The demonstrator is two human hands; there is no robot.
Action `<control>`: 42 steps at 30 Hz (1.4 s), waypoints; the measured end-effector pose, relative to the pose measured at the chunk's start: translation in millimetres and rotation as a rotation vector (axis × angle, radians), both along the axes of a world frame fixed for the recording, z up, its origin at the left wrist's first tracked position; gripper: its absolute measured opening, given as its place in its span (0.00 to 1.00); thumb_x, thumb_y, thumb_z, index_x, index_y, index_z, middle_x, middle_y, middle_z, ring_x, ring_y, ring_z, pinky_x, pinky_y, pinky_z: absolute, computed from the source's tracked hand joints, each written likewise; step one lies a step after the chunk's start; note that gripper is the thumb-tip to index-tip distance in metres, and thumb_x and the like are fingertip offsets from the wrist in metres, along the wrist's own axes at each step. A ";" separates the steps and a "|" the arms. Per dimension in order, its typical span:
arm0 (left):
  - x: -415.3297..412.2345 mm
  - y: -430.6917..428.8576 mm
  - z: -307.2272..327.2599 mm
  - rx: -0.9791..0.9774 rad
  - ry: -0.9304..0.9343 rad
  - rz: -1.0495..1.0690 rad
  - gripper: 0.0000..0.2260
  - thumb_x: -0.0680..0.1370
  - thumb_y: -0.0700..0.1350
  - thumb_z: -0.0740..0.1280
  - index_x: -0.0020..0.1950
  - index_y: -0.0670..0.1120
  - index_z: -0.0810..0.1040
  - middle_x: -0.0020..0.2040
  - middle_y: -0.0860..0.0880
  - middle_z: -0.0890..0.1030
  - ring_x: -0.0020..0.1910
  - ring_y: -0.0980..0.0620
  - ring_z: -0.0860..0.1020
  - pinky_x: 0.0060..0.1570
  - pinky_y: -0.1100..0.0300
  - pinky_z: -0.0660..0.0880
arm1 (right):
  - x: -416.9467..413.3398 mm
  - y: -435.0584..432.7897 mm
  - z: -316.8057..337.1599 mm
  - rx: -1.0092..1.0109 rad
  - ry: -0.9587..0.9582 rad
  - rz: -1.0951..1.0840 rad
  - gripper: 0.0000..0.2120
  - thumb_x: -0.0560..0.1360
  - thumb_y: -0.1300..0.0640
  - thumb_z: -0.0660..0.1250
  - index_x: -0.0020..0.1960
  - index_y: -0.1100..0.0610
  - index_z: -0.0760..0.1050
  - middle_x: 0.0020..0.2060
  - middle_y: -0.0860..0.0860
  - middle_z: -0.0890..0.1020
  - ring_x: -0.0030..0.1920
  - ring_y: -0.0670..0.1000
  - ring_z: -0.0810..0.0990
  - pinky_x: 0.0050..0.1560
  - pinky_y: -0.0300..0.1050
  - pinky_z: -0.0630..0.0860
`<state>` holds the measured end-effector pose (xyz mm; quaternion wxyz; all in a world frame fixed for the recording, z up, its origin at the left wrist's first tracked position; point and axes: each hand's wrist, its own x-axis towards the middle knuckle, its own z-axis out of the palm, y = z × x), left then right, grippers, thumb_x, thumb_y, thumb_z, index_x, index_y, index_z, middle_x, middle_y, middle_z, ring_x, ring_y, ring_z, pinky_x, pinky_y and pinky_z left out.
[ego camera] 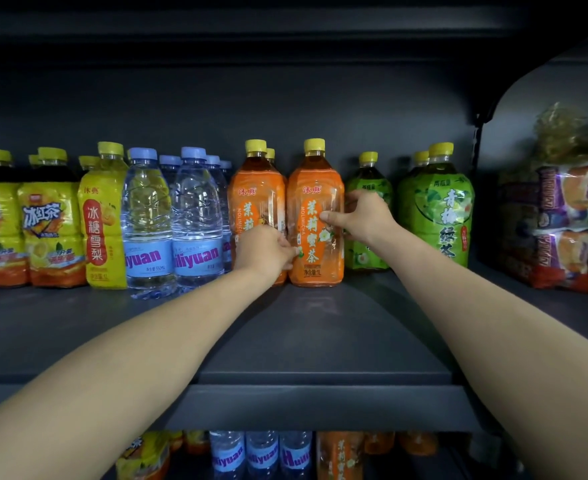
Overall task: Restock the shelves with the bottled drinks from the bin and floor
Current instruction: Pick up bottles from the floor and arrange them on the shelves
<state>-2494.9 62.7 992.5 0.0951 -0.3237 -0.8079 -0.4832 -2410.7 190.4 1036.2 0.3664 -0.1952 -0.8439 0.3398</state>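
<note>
Left hand (266, 249), right hand (361, 216) grip orange bottle (316, 268); shelf edge (320, 407) nearer.

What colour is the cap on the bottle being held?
Yellow cap, clearest in the head view.

Dim, lit from the front: soft glare streaks the clear plastic water bottles (195, 216), and the dark grey metal shelf (320, 327) lies shadowed at its back. Edges bend; colourful snack packets (562, 220) at right blur.

The left hand (264, 249) and right hand (361, 216) hold the upright orange tea bottle (315, 237) on the dark shelf (320, 341).
</note>
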 end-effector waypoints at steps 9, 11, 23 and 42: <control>5.3 -15.7 0.1 -0.139 0.010 -0.082 0.12 0.73 0.45 0.72 0.52 0.41 0.80 0.50 0.44 0.82 0.50 0.46 0.81 0.54 0.49 0.78 | 10.5 -11.7 -7.6 0.001 -0.065 -0.022 0.25 0.72 0.52 0.71 0.66 0.60 0.69 0.57 0.55 0.79 0.54 0.55 0.79 0.54 0.55 0.79; 10.2 -21.6 0.4 -0.182 0.005 -0.095 0.13 0.73 0.46 0.72 0.54 0.42 0.79 0.53 0.44 0.81 0.52 0.45 0.79 0.55 0.49 0.77 | 16.7 -17.1 -10.0 -0.012 -0.113 -0.026 0.24 0.73 0.52 0.70 0.65 0.59 0.69 0.54 0.55 0.79 0.51 0.54 0.79 0.52 0.52 0.79; 54.1 -69.6 5.4 -0.373 0.164 -0.117 0.10 0.77 0.47 0.66 0.54 0.44 0.79 0.57 0.47 0.79 0.55 0.49 0.75 0.51 0.60 0.70 | 85.9 -50.6 -18.8 0.215 -0.461 -0.076 0.27 0.76 0.50 0.66 0.69 0.63 0.65 0.66 0.59 0.72 0.65 0.57 0.71 0.60 0.43 0.68; 256.6 -155.6 -3.3 -0.767 0.379 0.097 0.22 0.79 0.59 0.58 0.62 0.44 0.73 0.61 0.43 0.73 0.58 0.44 0.73 0.58 0.51 0.72 | 274.2 -86.2 -43.7 0.373 -0.526 0.058 0.30 0.78 0.46 0.62 0.71 0.64 0.63 0.70 0.59 0.68 0.69 0.58 0.67 0.66 0.47 0.65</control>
